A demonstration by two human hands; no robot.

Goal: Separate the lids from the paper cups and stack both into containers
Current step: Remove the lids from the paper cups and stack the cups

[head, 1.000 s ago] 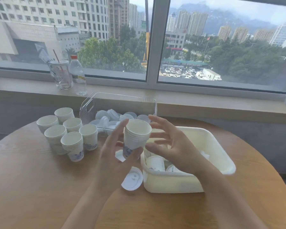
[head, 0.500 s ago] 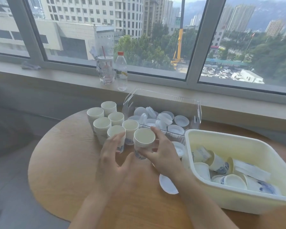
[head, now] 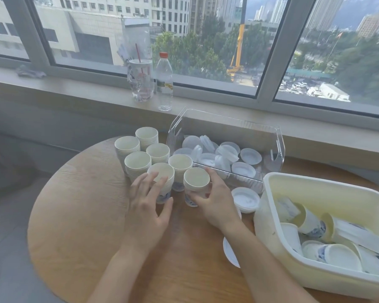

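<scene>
Stack of paper cups (head: pixel 196 185) stands upright on the round table (head: pixel 79 215), nearest of a cluster of cup stacks (head: pixel 144 154). Right hand (head: pixel 214 200) curls around its side. Left hand (head: pixel 146 206) rests fingers loosely spread against the neighbouring stack (head: pixel 162 182), perhaps only touching. Clear bin (head: pixel 276 136) behind holds lids (head: pixel 219 153); cream tub (head: pixel 271 217) at right holds lidded cups (head: pixel 309 221).

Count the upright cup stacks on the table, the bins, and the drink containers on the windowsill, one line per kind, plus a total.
Cup stacks: 7
Bins, one clear bin and one cream bin: 2
Windowsill drinks, one tumbler and one water bottle: 2
Total: 11
</scene>
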